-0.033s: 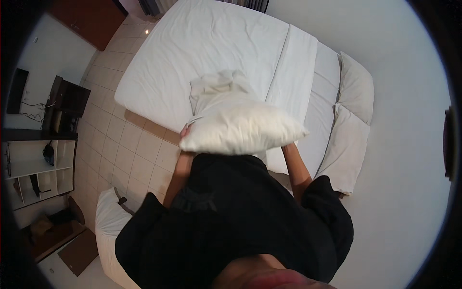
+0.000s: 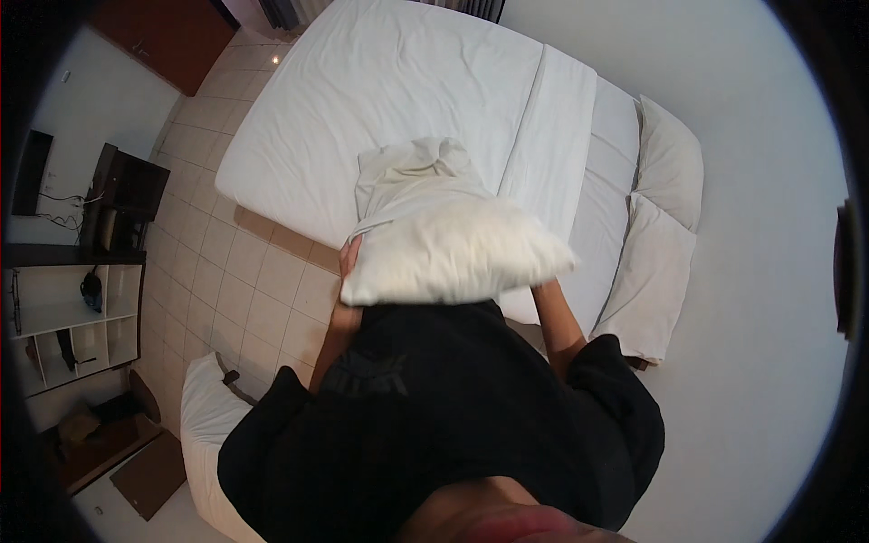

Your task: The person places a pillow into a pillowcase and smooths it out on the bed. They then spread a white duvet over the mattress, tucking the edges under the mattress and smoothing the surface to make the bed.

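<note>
While the white pillow (image 2: 453, 253) is held up in front of the chest, its long axis is seen to run crosswise, from the person's left to the person's right, roughly along the near edge of the bed (image 2: 389, 100). The left end is gripped by the left hand (image 2: 349, 262), whose fingers are curled round the pillow's edge and show just at its side. The right hand is hidden behind the pillow's far right end; only the right forearm (image 2: 557, 321) is seen rising to it, so whether those fingers are spread or closed cannot be told. A hold at both ends is judged likely, since the pillow is carried level.

A loose, crumpled pillowcase (image 2: 412, 176) is seen just beyond the pillow, lying on the bed's near edge and partly covered by the pillow's upper rim. It lies forward of both hands, a little nearer the left one. Whether pillow and pillowcase are touching cannot be made out.

Two more pillows (image 2: 665, 208) are laid at the head of the bed, well off to the person's right. A folded band of sheet (image 2: 552, 136) is seen across the mattress between them and the pillowcase. To the left, tiled floor (image 2: 244, 281) and a shelf unit (image 2: 72, 317) are in view.
</note>
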{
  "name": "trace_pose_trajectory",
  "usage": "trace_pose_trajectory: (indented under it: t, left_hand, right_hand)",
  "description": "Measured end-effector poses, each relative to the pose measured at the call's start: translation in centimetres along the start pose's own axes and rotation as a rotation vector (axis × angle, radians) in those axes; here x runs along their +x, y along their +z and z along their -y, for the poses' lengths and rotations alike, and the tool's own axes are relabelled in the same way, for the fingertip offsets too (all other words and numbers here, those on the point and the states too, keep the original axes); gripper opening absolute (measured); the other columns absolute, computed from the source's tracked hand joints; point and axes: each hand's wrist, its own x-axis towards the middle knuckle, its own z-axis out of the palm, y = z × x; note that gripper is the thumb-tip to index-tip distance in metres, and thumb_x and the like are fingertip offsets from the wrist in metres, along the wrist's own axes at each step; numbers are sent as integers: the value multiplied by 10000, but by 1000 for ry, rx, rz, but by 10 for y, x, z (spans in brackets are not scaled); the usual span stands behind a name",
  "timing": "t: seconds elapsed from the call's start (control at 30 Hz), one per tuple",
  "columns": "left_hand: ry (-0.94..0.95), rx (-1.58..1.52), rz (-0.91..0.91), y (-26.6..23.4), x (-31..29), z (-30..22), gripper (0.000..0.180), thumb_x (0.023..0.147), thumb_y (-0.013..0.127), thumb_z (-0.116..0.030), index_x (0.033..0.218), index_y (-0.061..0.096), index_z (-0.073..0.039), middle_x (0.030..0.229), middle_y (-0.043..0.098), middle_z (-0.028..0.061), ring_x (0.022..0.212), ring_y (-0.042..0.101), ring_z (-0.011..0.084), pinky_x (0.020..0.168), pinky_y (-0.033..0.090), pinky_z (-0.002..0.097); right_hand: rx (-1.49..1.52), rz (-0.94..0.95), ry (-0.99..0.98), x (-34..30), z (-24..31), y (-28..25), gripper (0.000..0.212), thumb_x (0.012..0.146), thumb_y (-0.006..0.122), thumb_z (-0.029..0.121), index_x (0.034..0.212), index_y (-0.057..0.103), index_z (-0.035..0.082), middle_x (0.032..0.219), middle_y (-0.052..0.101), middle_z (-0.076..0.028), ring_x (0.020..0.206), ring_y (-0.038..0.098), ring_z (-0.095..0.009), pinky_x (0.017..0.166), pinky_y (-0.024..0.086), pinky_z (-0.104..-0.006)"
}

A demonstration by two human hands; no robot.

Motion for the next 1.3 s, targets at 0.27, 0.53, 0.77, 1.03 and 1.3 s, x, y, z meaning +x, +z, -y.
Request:
trace_pose_trajectory:
  t: [0.27, 0.53, 0.77, 1.03, 1.3]
  left_hand:
    - [-81, 543, -15, 3, -32, -129, 407, 1047, 552, -274, 1363, 593, -20, 1288, 647, 104, 1167, 606, 174, 1017, 481, 336]
    - [-67, 635, 16, -61, -83, -210, 339, 1056, 530, -238, 1325, 623, -54, 1180, 685, 63, 1055, 621, 144, 968, 475, 289]
    - [284, 819, 7, -137, -68, -257, 349, 1039, 578, -190, 1356, 588, -45, 1287, 646, 85, 1144, 609, 171, 1022, 470, 318]
    - [-50, 400, -26, -116, -50, -327, 548, 1054, 533, -340, 1488, 475, -10, 1417, 587, 140, 1308, 554, 264, 1103, 455, 415]
    - [175, 562, 40, -141, -42, -379, 428, 1030, 598, -324, 1358, 592, -49, 1248, 681, 105, 1142, 641, 180, 919, 518, 334]
  right_hand:
    - [2, 19, -96, -40, -3, 61, 446, 1054, 485, 270, 1353, 573, -48, 1271, 687, -163, 1115, 681, -294, 999, 543, -394]
    - [-2, 37, -139, -67, -46, 141, 430, 1056, 506, 259, 1361, 572, -38, 1278, 685, -158, 1115, 685, -286, 990, 555, -389]
    - [35, 113, -126, -72, -90, 238, 418, 1058, 525, 248, 1367, 572, -29, 1285, 683, -154, 1115, 689, -279, 983, 566, -384]
    - [-213, 16, -201, 6, -98, 298, 368, 1061, 526, 152, 1364, 557, -53, 1267, 690, -173, 1097, 707, -259, 879, 623, -365]
    - [-280, 70, -438, 27, -92, 337, 354, 1029, 579, 128, 1310, 569, -87, 1281, 669, -210, 1072, 706, -278, 913, 604, -399]
